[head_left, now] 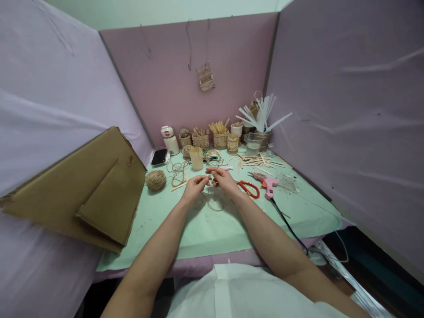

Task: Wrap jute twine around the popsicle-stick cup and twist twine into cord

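Both hands meet above the middle of the green-covered table (159, 238). My left hand (198, 185) pinches a thin piece of twine (216, 209), which hangs below the fingers in a loose loop. My right hand (222, 178) is closed on the same twine, its fingertips almost touching the left ones. The exact spot of the pinch is too small to make out. Just behind the hands stands a pale woven-looking cup (196, 159). Red-handled scissors (249, 189) lie right of my right hand, their blades partly hidden by it.
A pink glue gun (270, 185) with a black cord lies to the right. Loose wooden sticks (261, 160) are scattered behind it. A twine ball (155, 180), a phone (159, 156) and a cardboard piece (76, 190) are left. Small baskets (200, 140) line the back, beside a white bottle (170, 141).
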{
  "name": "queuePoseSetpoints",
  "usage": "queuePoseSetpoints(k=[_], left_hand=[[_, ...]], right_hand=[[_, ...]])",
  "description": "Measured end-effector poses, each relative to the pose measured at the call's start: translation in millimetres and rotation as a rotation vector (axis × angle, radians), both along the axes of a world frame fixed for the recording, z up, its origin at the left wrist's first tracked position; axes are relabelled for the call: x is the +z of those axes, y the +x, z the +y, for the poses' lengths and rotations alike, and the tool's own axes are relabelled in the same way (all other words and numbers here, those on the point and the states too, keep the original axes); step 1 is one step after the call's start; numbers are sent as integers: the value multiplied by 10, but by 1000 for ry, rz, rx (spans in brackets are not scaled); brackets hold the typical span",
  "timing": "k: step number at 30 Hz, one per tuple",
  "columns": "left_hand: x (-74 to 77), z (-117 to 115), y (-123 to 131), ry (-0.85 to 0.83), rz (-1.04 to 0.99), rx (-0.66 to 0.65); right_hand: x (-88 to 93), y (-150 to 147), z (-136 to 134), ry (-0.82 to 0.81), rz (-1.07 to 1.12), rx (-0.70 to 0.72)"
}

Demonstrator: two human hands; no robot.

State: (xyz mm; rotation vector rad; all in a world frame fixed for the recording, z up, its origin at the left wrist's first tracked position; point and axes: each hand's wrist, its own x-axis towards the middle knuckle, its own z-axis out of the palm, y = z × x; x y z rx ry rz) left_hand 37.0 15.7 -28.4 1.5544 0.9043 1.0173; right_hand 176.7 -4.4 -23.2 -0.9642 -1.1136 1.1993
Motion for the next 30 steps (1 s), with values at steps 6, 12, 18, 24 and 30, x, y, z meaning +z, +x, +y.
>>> queuePoseSetpoints(k=[6, 12, 18, 24, 30], left_hand=[[1, 12, -10, 43, -11, 29], [16, 0, -12, 47, 22, 37], [21, -10, -11, 57, 16, 6], [53, -46, -11, 63, 34, -26], [118, -116, -2, 69, 62, -36]], right_hand=[[-23, 2, 19, 24, -186, 25], [-79, 8, 76, 163, -249, -39], [-97, 1, 68, 273, -411, -181], [-82, -7, 32, 309, -558, -339], [-109, 12, 68, 231, -560, -402]])
